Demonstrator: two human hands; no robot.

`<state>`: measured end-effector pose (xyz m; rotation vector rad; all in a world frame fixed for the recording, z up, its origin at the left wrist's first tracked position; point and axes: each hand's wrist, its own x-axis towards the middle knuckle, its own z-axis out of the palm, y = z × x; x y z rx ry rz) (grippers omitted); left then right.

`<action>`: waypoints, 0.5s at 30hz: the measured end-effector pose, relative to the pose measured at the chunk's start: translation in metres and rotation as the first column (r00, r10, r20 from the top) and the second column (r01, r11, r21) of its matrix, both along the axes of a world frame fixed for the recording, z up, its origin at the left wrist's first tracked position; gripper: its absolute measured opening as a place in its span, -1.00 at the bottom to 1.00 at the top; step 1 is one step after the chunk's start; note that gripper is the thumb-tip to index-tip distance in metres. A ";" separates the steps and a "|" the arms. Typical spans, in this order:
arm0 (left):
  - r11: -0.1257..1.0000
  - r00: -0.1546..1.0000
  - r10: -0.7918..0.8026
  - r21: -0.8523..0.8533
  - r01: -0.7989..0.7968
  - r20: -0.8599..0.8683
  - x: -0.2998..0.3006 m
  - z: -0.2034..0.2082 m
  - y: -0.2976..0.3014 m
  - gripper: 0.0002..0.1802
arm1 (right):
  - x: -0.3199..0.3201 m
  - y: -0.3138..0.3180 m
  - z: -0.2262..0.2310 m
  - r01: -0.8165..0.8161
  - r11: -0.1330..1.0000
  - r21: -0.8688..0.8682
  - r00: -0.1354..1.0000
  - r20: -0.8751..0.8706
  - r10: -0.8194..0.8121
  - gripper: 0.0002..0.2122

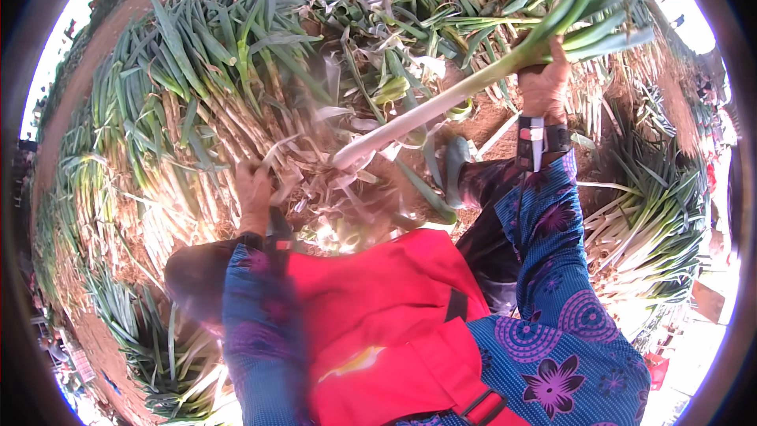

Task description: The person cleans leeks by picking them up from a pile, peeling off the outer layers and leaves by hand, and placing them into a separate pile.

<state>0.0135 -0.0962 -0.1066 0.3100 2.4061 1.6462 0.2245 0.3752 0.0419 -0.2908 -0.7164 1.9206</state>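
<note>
My right hand point(544, 83) is closed around a leek point(441, 110) just where its green leaves begin to fan out. The leek slants, its pale root end pointing down to the left and its leaves reaching up to the right. On the left, my left hand point(255, 193) is low beside the heaped leeks, with curled fingers. A pale, dry strip of leek leaf point(274, 150) sticks out from those fingertips, partly blurred. Below the root end lie loose peeled leaves point(347, 197), smeared by motion.
Unpeeled leeks point(189, 110) lie in a long heap along the left and far side. Pale cleaned leeks point(639, 237) are piled at the right, and another bunch point(158, 347) rests at the lower left. My red apron point(386, 300) spreads over my lap.
</note>
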 end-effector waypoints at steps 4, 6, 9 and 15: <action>0.969 0.929 0.078 -0.248 0.015 0.362 0.007 -0.010 -0.008 -0.81 | 0.044 0.067 0.000 0.041 0.999 0.002 0.998 0.053 -0.041 -0.67; 0.953 0.989 -0.127 -0.268 0.143 0.074 -0.003 -0.018 -0.024 -0.71 | 0.026 0.042 0.006 -0.002 1.000 0.019 1.000 0.010 0.002 -0.58; 0.964 0.977 -0.149 -0.245 0.108 -0.154 -0.004 -0.003 0.024 -0.63 | 0.002 0.002 -0.014 0.047 0.962 0.268 0.996 0.057 -0.064 -0.53; 0.908 0.869 -0.407 -0.022 0.418 -0.281 0.049 0.088 0.146 -0.62 | -0.028 -0.062 0.012 -0.341 0.936 0.084 0.922 -0.163 0.351 -0.58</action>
